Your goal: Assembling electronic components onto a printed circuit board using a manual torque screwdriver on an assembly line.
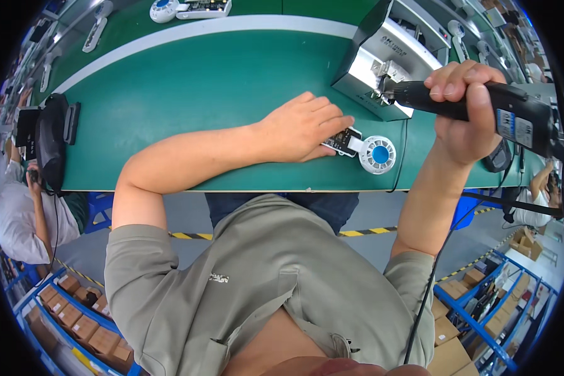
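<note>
My left hand (302, 130) rests on the green bench top (219, 81), its fingers closed over the body of a small white handheld fan (359, 145). Part of a dark circuit board shows beside those fingers, and the round fan head with a blue centre points right. In my right hand (467, 119) is a black corded electric screwdriver (514, 103), fingers wrapped round its barrel. The screwdriver lies nearly level, its tip at the metal outlet on the front of a silver screw feeder (385, 53). Whether the tip carries a screw cannot be seen.
A white strip (232, 24) crosses the bench, with another opened fan (188, 9) beyond it. A black object (55, 141) stands at the left end. Cables hang on the right. People sit at both sides; blue racks with cartons (94, 329) stand behind.
</note>
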